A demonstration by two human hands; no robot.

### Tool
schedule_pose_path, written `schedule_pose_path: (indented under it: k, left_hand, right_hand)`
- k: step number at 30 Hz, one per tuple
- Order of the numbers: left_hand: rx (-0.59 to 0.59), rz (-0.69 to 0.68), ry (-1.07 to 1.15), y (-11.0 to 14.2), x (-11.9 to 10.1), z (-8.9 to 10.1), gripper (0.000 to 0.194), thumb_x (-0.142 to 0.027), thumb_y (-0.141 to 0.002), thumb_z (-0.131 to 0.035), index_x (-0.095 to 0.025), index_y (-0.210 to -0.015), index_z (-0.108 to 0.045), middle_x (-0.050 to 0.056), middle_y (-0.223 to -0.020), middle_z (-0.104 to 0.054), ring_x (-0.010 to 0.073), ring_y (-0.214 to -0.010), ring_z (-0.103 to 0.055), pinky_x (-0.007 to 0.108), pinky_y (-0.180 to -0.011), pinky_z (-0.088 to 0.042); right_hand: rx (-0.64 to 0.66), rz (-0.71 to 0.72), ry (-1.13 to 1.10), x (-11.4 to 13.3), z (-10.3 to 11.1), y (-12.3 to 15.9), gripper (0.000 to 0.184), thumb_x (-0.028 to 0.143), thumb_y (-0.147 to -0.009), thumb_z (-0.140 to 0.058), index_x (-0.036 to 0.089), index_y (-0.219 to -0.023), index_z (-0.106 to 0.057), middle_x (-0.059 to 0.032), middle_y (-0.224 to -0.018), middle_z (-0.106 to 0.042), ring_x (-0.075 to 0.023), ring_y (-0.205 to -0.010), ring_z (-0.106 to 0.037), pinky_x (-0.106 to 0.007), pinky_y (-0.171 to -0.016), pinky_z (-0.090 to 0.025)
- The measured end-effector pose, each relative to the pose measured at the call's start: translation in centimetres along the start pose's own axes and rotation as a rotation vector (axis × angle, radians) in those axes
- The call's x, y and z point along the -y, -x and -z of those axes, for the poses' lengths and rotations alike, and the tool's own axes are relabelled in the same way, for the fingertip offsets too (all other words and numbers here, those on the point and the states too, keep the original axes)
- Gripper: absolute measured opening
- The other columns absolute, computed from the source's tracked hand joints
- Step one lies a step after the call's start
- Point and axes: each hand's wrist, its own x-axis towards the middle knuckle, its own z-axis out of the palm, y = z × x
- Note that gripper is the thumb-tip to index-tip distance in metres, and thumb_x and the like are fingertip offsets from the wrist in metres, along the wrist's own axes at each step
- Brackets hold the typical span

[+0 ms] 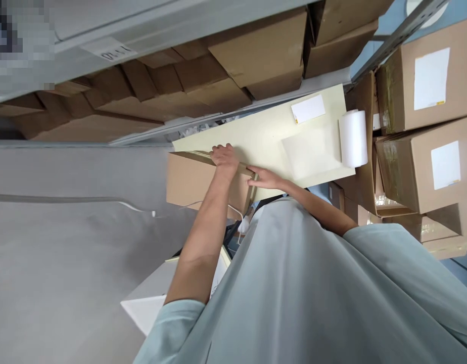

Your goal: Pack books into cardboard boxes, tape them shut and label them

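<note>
A brown cardboard box lies at the left end of a pale yellow board-like tabletop. Over the box's upper edge, towards its right end, my left hand is closed with its fingers curled; the fingertips are partly hidden. My right hand grips the box's right end at the corner, its fingers along the upper edge and its thumb lower down. To the right of my hands, a translucent white sheet lies flat on the tabletop.
A white roll and a white label sheet rest at the tabletop's right side. Cardboard boxes fill the shelf ahead. Labelled cartons are stacked on the right. A cable runs along the grey wall on the left.
</note>
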Motion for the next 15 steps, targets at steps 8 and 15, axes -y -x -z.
schedule_pose_path:
  k: [8,15]
  left_hand:
    - [-0.161,0.353,0.241,-2.0,13.8,4.0,0.072,-0.052,-0.09,-0.07,-0.01,-0.149,-0.065,0.03,-0.155,-0.065,0.0489,-0.15,-0.057,0.064,-0.125,-0.044]
    - [-0.157,0.283,0.409,-1.1,16.3,4.9,0.073,-0.037,-0.076,-0.073,-0.013,-0.145,-0.07,0.021,-0.151,-0.073,0.0424,-0.148,-0.063,0.054,-0.125,-0.049]
  right_hand:
    - [0.145,-0.114,-0.097,2.1,1.7,-2.9,0.089,0.047,-0.077,-0.094,0.021,-0.158,-0.068,-0.0132,-0.17,-0.06,-0.0407,-0.157,-0.058,-0.055,-0.136,-0.043]
    - [0.147,-0.271,0.027,5.3,1.4,-2.3,0.109,0.07,-0.071,-0.095,0.019,-0.163,-0.063,-0.015,-0.18,-0.046,-0.04,-0.17,-0.04,-0.055,-0.143,-0.028]
